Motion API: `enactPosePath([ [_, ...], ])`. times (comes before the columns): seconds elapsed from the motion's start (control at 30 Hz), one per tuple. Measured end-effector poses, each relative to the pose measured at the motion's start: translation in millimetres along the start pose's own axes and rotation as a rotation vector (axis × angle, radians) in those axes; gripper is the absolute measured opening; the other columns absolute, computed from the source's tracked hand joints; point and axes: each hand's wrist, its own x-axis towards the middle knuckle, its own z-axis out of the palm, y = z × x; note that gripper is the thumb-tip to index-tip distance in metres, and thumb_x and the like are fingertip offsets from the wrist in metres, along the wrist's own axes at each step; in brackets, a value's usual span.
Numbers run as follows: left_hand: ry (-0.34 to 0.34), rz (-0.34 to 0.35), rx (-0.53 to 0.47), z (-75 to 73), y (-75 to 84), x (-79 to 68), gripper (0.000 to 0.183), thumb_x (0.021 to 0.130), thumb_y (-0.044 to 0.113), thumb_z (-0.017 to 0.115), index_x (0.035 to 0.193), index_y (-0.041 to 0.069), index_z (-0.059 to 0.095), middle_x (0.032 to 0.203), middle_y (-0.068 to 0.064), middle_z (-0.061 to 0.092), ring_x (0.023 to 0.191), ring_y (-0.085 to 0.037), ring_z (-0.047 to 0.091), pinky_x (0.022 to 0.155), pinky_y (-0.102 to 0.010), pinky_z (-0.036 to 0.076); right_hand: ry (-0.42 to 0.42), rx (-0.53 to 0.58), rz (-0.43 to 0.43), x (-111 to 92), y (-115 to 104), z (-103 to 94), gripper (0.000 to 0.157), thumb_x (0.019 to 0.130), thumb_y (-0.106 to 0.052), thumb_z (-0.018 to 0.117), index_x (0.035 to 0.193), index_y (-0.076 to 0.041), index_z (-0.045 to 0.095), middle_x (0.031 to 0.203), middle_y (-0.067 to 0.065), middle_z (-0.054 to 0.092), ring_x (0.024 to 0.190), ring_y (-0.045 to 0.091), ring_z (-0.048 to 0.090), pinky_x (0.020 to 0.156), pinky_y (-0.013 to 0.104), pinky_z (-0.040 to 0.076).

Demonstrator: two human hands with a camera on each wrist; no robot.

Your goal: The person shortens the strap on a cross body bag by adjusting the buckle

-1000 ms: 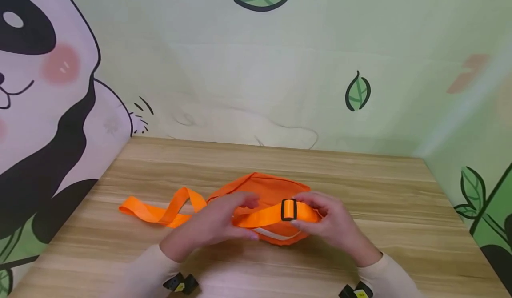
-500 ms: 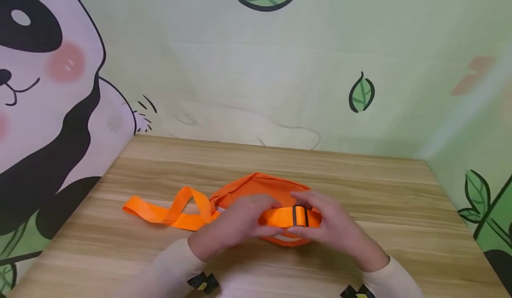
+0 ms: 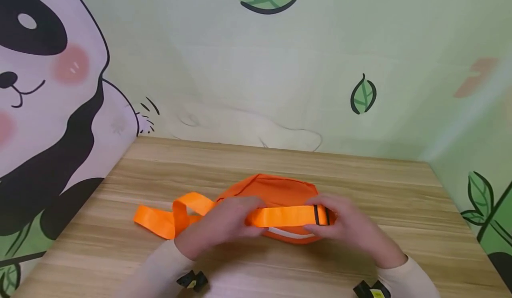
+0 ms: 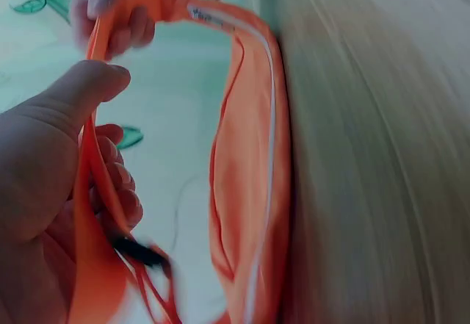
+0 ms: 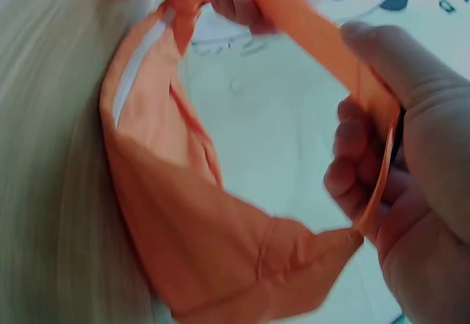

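An orange waist bag (image 3: 276, 187) with a pale zip lies on the table, its flat orange strap (image 3: 286, 217) raised in front of it. My left hand (image 3: 226, 222) pinches the strap between thumb and fingers at the bag's left side. At the right side, my right hand (image 3: 350, 222) grips the strap at a black slide buckle (image 3: 322, 215). Between both hands the strap runs straight. In the left wrist view, a blurred black buckle (image 4: 141, 253) hangs on strap below my left hand. The right wrist view shows the bag's end (image 5: 294, 265) joined to the strap.
A loose loop of strap (image 3: 158, 221) lies on the wooden table (image 3: 380, 191) to the left of the bag. Behind stands a wall (image 3: 200, 76) printed with leaves, and a printed panda (image 3: 48, 111) covers the left wall.
My left hand moved right along the strap, then back left. My right hand and the slide buckle shifted right, and the strap between the hands is straighter. The loose loop on the left changed shape.
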Motion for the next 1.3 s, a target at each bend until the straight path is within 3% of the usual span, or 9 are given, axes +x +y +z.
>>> enactPosePath([
  [0.27,-0.013,-0.116,-0.032,-17.3,-21.8,-21.0,0.032,0.088,0.025,0.090,0.109,0.010,0.071,0.084,0.007,0.063,0.070,-0.005,0.049,0.067,-0.020,0.046,0.032,0.017,0.093,-23.4,21.6,-35.9,0.045,0.081,-0.007,0.095,0.121,-0.014,0.076,0.112,0.002,0.078,0.095,0.004,0.065,0.084,0.019,0.058],
  [0.47,0.096,-0.046,-0.025,-20.8,-20.7,-20.0,0.032,0.087,0.026,0.090,0.105,0.009,0.071,0.076,0.007,0.060,0.065,-0.002,0.046,0.062,-0.017,0.043,-0.150,-0.262,0.101,-21.4,25.9,-34.0,0.059,0.083,-0.033,0.095,0.133,-0.014,0.070,0.124,0.001,0.076,0.107,0.015,0.070,0.094,0.039,0.062],
  [0.57,0.130,-0.006,-0.034,-20.3,-17.5,-16.6,0.033,0.087,0.028,0.090,0.104,0.009,0.070,0.075,0.007,0.060,0.065,-0.003,0.047,0.061,-0.017,0.043,-0.212,-0.397,0.092,-16.2,23.3,-25.6,0.055,0.086,-0.034,0.093,0.131,-0.011,0.070,0.124,0.005,0.076,0.108,0.023,0.072,0.096,0.049,0.062],
  [0.63,0.129,0.012,-0.065,-20.3,-17.5,-16.1,0.033,0.087,0.028,0.090,0.105,0.010,0.069,0.078,0.007,0.062,0.068,-0.002,0.048,0.063,-0.017,0.044,-0.213,-0.436,0.084,-15.4,23.2,-22.4,0.047,0.088,-0.029,0.091,0.127,-0.011,0.072,0.121,0.004,0.076,0.105,0.023,0.073,0.094,0.049,0.063],
  [0.8,0.084,0.081,-0.201,-22.7,-26.2,-21.5,0.032,0.087,0.026,0.091,0.106,0.014,0.068,0.085,0.006,0.064,0.073,-0.002,0.052,0.064,-0.019,0.048,-0.073,-0.262,0.023,-23.0,31.4,-26.3,0.040,0.084,-0.009,0.092,0.121,-0.010,0.075,0.112,0.000,0.076,0.096,0.011,0.067,0.087,0.033,0.062],
  [0.9,0.057,0.145,-0.224,-24.8,-32.7,-26.0,0.032,0.087,0.022,0.089,0.108,0.014,0.067,0.084,0.006,0.063,0.073,-0.001,0.051,0.064,-0.018,0.047,0.033,-0.101,0.005,-28.6,36.2,-33.4,0.045,0.078,0.002,0.093,0.119,-0.010,0.076,0.108,-0.001,0.075,0.094,0.004,0.062,0.086,0.018,0.056],
  [1.0,0.032,0.173,-0.198,-26.5,-38.0,-30.2,0.031,0.086,0.018,0.086,0.110,0.015,0.066,0.082,0.008,0.060,0.072,0.000,0.048,0.063,-0.016,0.044,0.102,0.027,-0.015,-32.6,39.8,-40.6,0.049,0.074,0.012,0.091,0.117,-0.007,0.076,0.109,-0.002,0.075,0.095,0.003,0.062,0.088,0.011,0.053],
  [1.13,-0.008,0.154,-0.178,-29.0,-43.1,-35.5,0.032,0.086,0.015,0.084,0.111,0.016,0.064,0.079,0.010,0.056,0.069,0.001,0.046,0.061,-0.016,0.041,0.135,0.130,-0.016,-36.5,41.0,-49.2,0.049,0.073,0.020,0.086,0.116,-0.001,0.075,0.112,-0.011,0.072,0.096,0.004,0.063,0.092,0.009,0.053],
  [1.3,-0.045,0.087,-0.161,-34.8,-45.2,-42.5,0.033,0.084,0.015,0.083,0.111,0.018,0.064,0.083,0.011,0.058,0.072,-0.001,0.049,0.065,-0.019,0.044,0.175,0.216,0.054,-43.0,42.5,-58.6,0.046,0.076,0.025,0.079,0.115,0.002,0.073,0.114,-0.017,0.072,0.097,0.005,0.064,0.096,0.010,0.053],
])
